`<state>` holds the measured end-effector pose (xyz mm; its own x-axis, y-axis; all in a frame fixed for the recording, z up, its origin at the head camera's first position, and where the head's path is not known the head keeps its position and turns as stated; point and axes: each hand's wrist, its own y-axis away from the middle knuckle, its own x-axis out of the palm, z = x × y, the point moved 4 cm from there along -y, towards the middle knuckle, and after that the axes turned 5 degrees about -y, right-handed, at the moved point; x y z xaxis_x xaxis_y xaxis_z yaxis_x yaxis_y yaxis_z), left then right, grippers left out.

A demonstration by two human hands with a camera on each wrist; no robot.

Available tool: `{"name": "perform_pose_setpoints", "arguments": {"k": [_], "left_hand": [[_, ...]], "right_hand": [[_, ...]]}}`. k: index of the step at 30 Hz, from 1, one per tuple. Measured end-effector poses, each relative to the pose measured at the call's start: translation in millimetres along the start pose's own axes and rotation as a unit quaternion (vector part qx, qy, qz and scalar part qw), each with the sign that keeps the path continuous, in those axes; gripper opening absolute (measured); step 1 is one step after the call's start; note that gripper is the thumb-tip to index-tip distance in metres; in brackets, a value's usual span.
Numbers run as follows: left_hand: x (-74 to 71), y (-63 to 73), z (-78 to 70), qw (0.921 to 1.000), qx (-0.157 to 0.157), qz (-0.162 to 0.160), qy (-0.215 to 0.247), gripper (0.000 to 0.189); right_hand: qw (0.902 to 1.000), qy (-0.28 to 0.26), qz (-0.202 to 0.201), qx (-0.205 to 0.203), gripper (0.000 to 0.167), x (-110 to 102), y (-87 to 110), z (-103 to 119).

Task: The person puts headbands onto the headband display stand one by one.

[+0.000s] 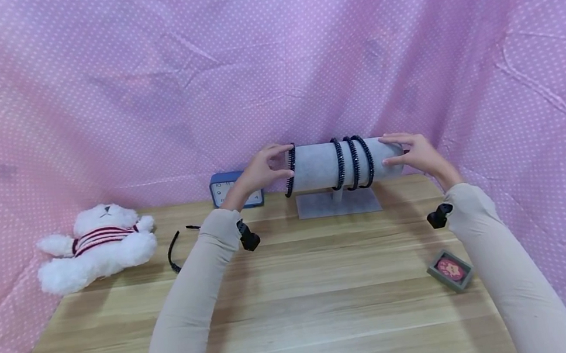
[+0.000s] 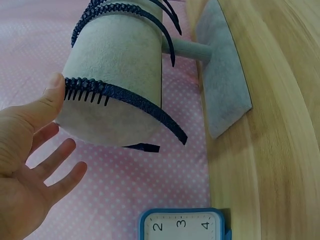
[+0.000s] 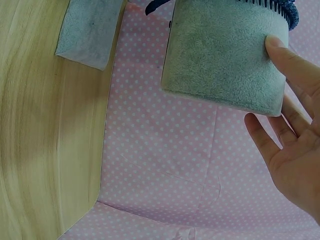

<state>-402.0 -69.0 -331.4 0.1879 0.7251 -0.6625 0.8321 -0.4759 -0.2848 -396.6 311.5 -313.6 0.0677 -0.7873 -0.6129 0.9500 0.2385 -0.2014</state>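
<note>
A grey plush headband stand (image 1: pixel 316 166) with a horizontal roll stands at the table's back edge. One black toothed headband (image 1: pixel 291 169) sits around the roll's left end. Three more headbands (image 1: pixel 354 162) circle it right of the middle. My left hand (image 1: pixel 263 172) is at the left end; in the left wrist view its thumb touches the end headband, with other fingers spread. On the roll's right end rests the thumb of my right hand (image 1: pixel 418 155). The right wrist view shows its other fingers loosely bent beside the end, some partly hidden behind the roll.
A blue-framed clock (image 1: pixel 221 193) stands behind my left forearm. Left of it lie a dark headband (image 1: pixel 172 253), partly hidden, and a white plush bear (image 1: pixel 108 245). A small grey tray (image 1: pixel 464 282) sits beside my right forearm. Pink dotted cloth (image 1: pixel 270 72) hangs behind the table.
</note>
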Motion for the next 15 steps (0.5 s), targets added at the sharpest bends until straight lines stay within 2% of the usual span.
{"name": "perform_pose_setpoints", "arguments": {"k": [11,15], "left_hand": [[-1.9,-5.4,0.7,0.9994,-0.004,0.011,-0.032,0.067],[1.2,-8.5,-3.6,0.997,0.004,0.012,-0.077,0.066]], "right_hand": [[1.0,-0.006,-0.001,0.003,0.064,-0.2,-1.7,-2.4],[1.0,-0.002,-0.001,0.009,0.064,-0.7,-1.2,-1.6]]}}
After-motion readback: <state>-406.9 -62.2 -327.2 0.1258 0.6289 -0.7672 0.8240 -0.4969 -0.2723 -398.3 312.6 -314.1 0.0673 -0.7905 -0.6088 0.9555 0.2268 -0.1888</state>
